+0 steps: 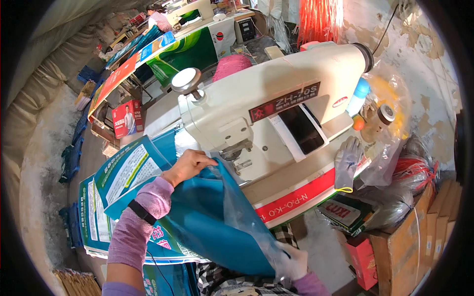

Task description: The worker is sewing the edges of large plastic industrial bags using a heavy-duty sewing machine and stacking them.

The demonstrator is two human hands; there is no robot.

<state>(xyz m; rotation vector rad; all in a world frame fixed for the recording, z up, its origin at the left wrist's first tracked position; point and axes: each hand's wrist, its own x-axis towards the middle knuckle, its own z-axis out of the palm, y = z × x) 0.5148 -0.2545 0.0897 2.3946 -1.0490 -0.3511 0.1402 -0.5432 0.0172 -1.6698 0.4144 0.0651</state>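
A teal woven bag (217, 217) with a clear plastic liner (242, 212) is stretched between my two hands. My left hand (187, 166) is closed on the bag's upper edge, right beside the needle area of a cream sewing machine (232, 103). Lower right, my right hand (294, 261) is closed on the other end of the bag's edge and liner; it looks pale and slightly blurred. More printed teal bags (126, 175) lie stacked under and left of my left forearm, which wears a purple sleeve and a black band.
A phone (301, 129) rests against the machine. To its right are a blue bottle (358, 96), a jar (377, 123) and a grey glove (348, 158). Cardboard boxes (402, 241) stand lower right, a red box (127, 118) left. Another person (160, 19) is at the far table.
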